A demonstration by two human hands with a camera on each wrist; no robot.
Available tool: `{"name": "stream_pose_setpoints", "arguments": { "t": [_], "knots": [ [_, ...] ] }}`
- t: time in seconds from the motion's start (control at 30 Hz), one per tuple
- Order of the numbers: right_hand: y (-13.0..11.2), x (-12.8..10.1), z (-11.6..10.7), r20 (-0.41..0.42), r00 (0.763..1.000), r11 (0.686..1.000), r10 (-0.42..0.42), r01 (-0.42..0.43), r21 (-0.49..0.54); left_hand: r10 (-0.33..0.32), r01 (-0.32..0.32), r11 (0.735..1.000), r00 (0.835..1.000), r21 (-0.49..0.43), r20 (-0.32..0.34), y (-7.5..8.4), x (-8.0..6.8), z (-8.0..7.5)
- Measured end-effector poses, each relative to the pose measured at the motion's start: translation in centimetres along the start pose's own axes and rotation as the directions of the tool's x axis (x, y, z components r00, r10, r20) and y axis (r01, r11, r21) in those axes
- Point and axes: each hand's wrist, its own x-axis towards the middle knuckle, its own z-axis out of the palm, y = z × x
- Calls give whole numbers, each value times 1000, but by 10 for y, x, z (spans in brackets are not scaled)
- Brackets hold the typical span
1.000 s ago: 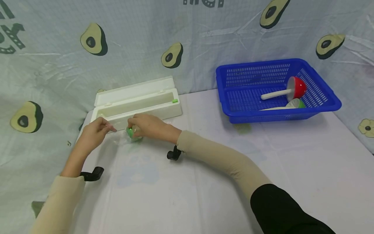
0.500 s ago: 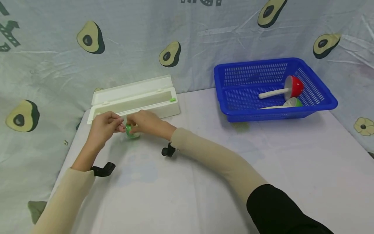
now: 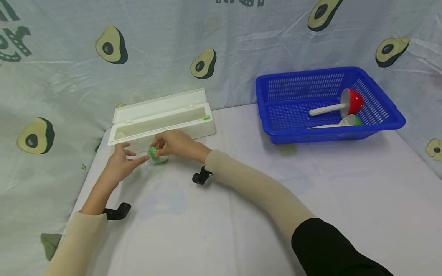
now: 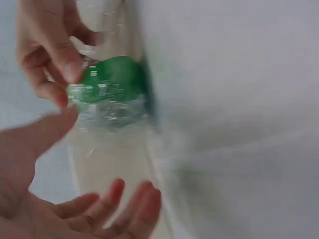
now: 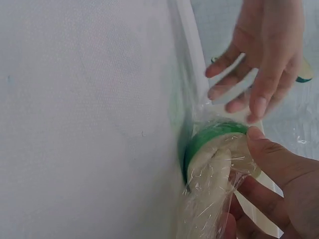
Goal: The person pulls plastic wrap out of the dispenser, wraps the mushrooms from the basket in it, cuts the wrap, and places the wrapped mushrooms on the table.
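Observation:
A green-capped, mushroom-shaped ladle (image 3: 159,158) with a cream underside and handle is in clear plastic film (image 5: 209,199), just in front of a long white box (image 3: 200,130) with its lid raised. My right hand (image 3: 177,143) pinches the ladle's rim between thumb and fingers. Beside it on the left, my left hand (image 3: 119,166) has its fingers spread, with the thumb tip close to the green cap. Whether that thumb touches the film cannot be told. In the left wrist view the film wraps over the green cap (image 4: 114,74).
A blue basket (image 3: 310,136) stands at the back right. In it lie a red mushroom-shaped ladle (image 3: 355,102) with white dots and a green-and-white one (image 3: 350,120). A small green piece (image 3: 206,117) sits on the box's right edge. A patterned cloth (image 3: 155,38) hangs behind the table.
My left hand first came right to the wrapped ladle with fingers together, then drew back slightly left and spread its fingers. My right hand keeps its pinch on the ladle.

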Motion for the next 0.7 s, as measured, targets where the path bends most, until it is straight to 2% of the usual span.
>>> {"name": "stream_pose_setpoints", "arguments": {
  "t": [0.07, 0.13, 0.23, 0.33, 0.4, 0.53, 0.63, 0.7],
  "knots": [
    [1, 0, 1, -4, 1000, 1000, 9, -9, 11, 16, -17, 1000, 999, -9, -52, -7, 0, 5],
    [0, -1, 2, -3, 1000, 1000, 24, -24, 18, 117, -114, 993, 985, 31, -124, -10, 0, 9],
    [-2, 0, 4, -14, 999, 998, 51, -50, 31, 299, -269, 949, 932, 162, -204, -9, 1, 15],
    [-3, 1, 3, -35, 998, 998, 61, -60, 31, 422, -385, 901, 882, 198, -208, -7, 6, 20],
    [-3, 1, 2, -43, 997, 997, 67, -66, 30, 461, -430, 885, 864, 180, -203, -7, 10, 21],
    [0, 0, 1, -45, 994, 994, 103, -102, 42, 518, -492, 854, 837, 170, -178, -11, 15, 24],
    [3, -1, 1, -49, 993, 992, 110, -106, 70, 541, -519, 841, 823, 154, -175, -14, 14, 28],
    [4, -2, 1, -54, 993, 991, 109, -104, 89, 567, -545, 823, 804, 157, -180, -16, 13, 30]
  ]
}}
